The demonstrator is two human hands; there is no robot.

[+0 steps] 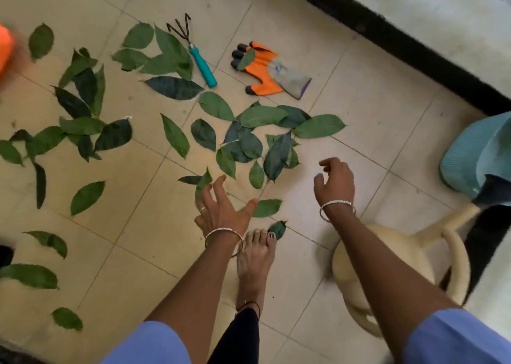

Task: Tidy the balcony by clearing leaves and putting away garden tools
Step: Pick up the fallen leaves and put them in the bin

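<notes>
The left hand [221, 211] is spread wide, the right hand [336, 181] loosely curled, both empty above the tiles [138, 225]. Leaves [177, 137] lie scattered from eight to twelve o'clock; the hand rake [199, 59] and orange glove [265, 70] sit beyond at twelve.

bare floor [290, 187] lies open between left hand [221, 211] and right hand [336, 182]; scattered leaves [250, 142] crowd the tiles beyond, a rake [203, 65] and glove [262, 70] farther back, a plastic stool [414, 250] blocking the right.
</notes>
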